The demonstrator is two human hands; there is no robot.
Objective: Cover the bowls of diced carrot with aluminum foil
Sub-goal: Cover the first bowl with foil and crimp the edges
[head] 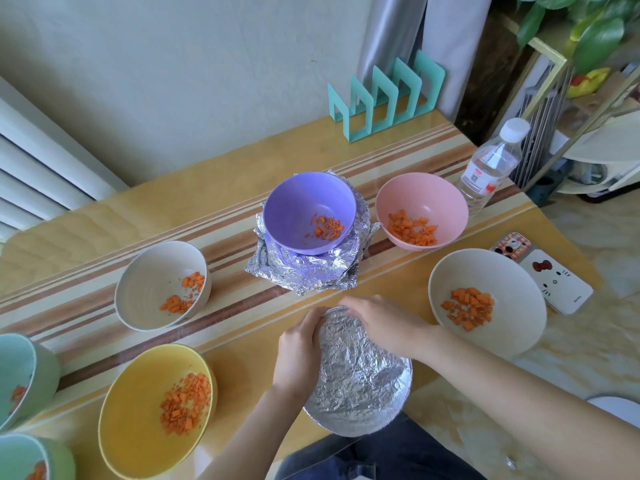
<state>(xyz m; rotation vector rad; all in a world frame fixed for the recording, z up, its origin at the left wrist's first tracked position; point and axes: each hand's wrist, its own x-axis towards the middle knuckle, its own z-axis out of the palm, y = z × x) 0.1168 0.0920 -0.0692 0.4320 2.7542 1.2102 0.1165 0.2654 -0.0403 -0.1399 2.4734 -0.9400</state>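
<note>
As the round bowl capped in crinkled silver aluminium foil (360,375) sits at the glossy wooden table (242,344) edge, nearside of the smooth purple plastic bowl (304,202), left hand (300,346) and right hand (377,323) curled gripping its far rim, bare strip between bowls.

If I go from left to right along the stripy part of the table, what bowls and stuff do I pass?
cream bowl → purple bowl sitting on crinkly foil → pink bowl → water bottle
</note>
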